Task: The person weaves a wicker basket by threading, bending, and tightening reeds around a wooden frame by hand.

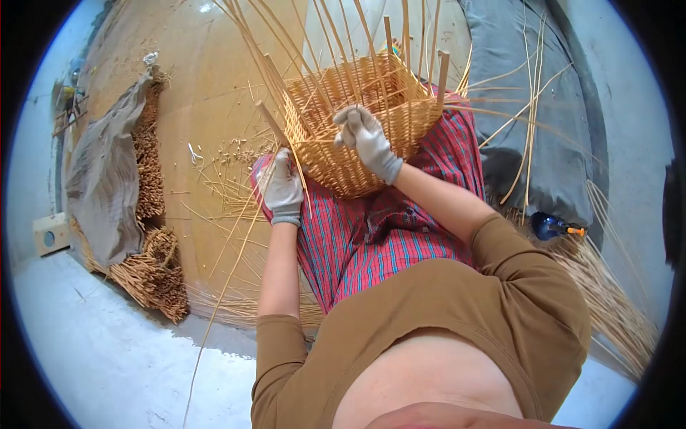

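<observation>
The basket sits on the person's lap, on a red checked cloth, with its open top up. The left hand, in a pale glove, is curled at the basket's left front corner; I cannot tell what it grips. The right hand, gloved too, has bent fingers at the basket's front edge. I cannot tell if a thin stick is pinched there.

Lots of thin sticks poke up from the basket and get in the way above it. Fat pegs stand at its corners. More long sticks stick out to its right, over a gray sheet.

Left of the basket, little scraps lie on a brown board. Past them is a big pile of cut sticks, partly under a gray cloth. Between the basket and that pile, some bare board shows. Right of the basket and nearer the person are a blue bottle and a long bunch of canes.

Farther out from the basket are a white floor and a pale wall.
</observation>
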### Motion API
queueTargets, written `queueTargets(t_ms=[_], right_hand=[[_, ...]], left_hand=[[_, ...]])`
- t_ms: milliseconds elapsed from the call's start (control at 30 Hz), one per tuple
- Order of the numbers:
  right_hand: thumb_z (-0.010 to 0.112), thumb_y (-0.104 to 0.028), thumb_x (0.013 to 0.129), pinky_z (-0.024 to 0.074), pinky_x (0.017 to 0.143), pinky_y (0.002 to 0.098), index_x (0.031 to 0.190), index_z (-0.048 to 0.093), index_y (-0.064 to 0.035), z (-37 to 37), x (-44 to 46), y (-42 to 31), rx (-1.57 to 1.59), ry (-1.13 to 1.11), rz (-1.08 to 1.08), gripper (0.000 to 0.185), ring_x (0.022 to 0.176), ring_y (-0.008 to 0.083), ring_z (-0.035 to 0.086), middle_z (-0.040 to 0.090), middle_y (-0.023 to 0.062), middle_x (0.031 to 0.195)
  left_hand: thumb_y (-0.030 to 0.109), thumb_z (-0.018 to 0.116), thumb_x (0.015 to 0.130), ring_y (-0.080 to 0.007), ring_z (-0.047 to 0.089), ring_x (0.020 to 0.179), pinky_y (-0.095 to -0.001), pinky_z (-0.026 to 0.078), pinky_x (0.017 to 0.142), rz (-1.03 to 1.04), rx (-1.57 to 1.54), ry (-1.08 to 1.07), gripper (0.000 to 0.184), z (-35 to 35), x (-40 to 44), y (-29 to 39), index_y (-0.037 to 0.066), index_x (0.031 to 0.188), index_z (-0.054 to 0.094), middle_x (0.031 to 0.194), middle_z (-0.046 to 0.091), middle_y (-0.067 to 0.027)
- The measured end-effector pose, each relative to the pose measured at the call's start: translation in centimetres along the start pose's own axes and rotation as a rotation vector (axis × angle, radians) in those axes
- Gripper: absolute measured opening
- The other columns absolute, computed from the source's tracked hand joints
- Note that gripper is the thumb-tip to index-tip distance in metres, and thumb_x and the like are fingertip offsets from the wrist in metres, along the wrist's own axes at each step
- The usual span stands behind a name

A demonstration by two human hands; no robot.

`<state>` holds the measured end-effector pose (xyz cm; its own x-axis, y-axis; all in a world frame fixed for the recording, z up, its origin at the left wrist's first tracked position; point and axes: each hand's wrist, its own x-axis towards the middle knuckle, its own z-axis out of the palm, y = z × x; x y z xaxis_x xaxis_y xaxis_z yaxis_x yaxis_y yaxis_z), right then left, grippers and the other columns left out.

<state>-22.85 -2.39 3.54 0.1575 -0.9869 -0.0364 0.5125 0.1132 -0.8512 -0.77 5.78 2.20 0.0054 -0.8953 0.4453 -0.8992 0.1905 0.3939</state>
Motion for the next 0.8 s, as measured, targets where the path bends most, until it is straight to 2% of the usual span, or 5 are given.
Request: queueTargets(t_ms=[300,400,500,667,800], right_hand=[[0.056,-0.014,0.104,0.055,0.068,0.0217,0.104,0.07,-0.0088,-1.8,-1.4,-3.5,-0.385,0.236,0.044,0.015,0.09,0.0141,0.07,0.073,0.0055,0.104],[0.063,0.0,0.092,0.0574,0.068,0.0264,0.132,0.062,-0.0111,3.6,4.6,-5.2,-0.96,-0.077,-1.014,0.042,0.09,0.0205,0.071,0.067,0.0126,0.122],[0.058,0.007,0.087,0.0583,0.075,0.0335,0.151,0.042,-0.0275,5.8,5.4,-5.6,-1.404,-0.109,-0.497,0.075,0.093,0.0251,0.071,0.069,0.0176,0.115],[0.059,0.012,0.089,0.0547,0.089,0.0349,0.142,0.044,-0.0034,-6.0,-2.1,-2.7,-0.658,0.274,-0.195,0.057,0.105,0.0205,0.068,0.068,0.014,0.113],[0.058,0.007,0.091,0.0526,0.096,0.0357,0.128,0.06,-0.0069,-3.6,-0.2,-6.8,-1.09,0.223,-0.762,0.04,0.108,0.0226,0.067,0.064,0.0137,0.123]], left_hand=[[0.018,0.075,0.083,-0.0321,0.06,0.122,-0.0429,0.056,0.083,-0.062,0.045,-0.208,0.077,0.5,1.3,7.4,0.031,0.151,0.041,0.147,0.046,-0.0153],[0.011,0.072,0.077,-0.0376,0.059,0.116,-0.0437,0.057,0.08,-0.155,0.101,-0.31,0.094,1.6,2.0,6.6,0.04,0.156,0.029,0.153,0.034,-0.0192],[0.007,0.069,0.078,-0.036,0.065,0.103,-0.0437,0.057,0.074,-0.208,0.14,-0.382,0.092,0.4,1.9,7.8,0.043,0.154,0.033,0.142,0.044,-0.016],[0.011,0.069,0.083,-0.0363,0.064,0.101,-0.0466,0.055,0.077,0.076,0.205,-0.077,0.073,2.6,2.4,7.9,0.031,0.149,0.045,0.139,0.047,-0.0158],[0.018,0.072,0.084,-0.0345,0.064,0.1,-0.0442,0.053,0.078,0.136,0.091,-0.169,0.077,3.9,4.0,14.2,0.026,0.153,0.039,0.14,0.048,-0.0179]])
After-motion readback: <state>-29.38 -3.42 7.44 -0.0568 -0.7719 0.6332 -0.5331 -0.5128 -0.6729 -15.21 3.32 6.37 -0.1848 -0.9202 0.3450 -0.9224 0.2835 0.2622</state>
